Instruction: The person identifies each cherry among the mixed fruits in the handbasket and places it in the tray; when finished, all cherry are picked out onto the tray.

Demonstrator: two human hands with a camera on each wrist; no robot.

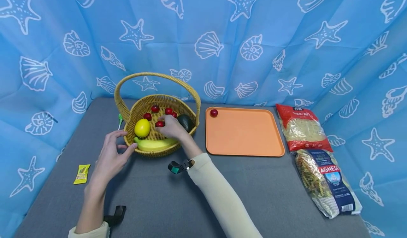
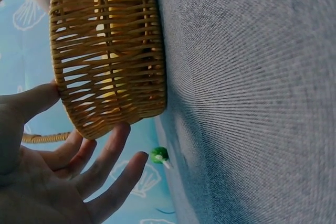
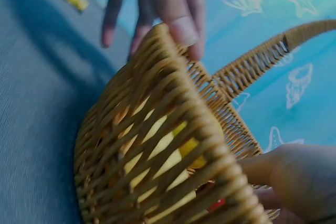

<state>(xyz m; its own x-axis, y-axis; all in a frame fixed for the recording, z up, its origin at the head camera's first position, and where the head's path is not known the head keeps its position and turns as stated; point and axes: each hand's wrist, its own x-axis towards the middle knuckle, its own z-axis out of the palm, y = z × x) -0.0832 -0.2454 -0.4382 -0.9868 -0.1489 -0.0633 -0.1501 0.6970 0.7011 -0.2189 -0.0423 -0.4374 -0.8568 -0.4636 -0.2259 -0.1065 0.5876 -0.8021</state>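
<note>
Head view shows the person's right hand [image 1: 170,126] reaching into the wicker basket [image 1: 133,123], fingers curled down over a small red cherry [image 1: 160,124] that lies on the basket floor between the lemon [image 1: 142,128] and the dark avocado [image 1: 185,122]. Whether the fingertips have actually closed on it I cannot tell from where I stand; they are touching or just above it. The left hand [image 1: 109,156] is relaxed and spread, thumb tip resting against the near rim of the basket beside the banana [image 1: 154,144], steadying it and gripping nothing. The left wrist view confirms this: loose fingers [image 2: 107,158] fan out beside the woven wall [image 2: 110,51], thumb touching it.

The cherry looks small, round, smooth and light, so I would judge it slippery and inclined to roll; a gentle pinch across its widest part with thumb and forefinger suits it, since a hard squeeze could bruise it. More red cherries [image 1: 154,108] sit farther back in the basket, and one more [image 1: 213,112] lies in the far left corner of the orange tray [image 1: 248,144], just beside the basket. The basket itself seems stiff but light, likely to slide on the grey cloth unless held.

Two pasta bags [image 1: 314,160] lie right of the tray, a small yellow packet [image 1: 82,173] at the left, a green object [image 1: 120,118] behind the basket.
</note>
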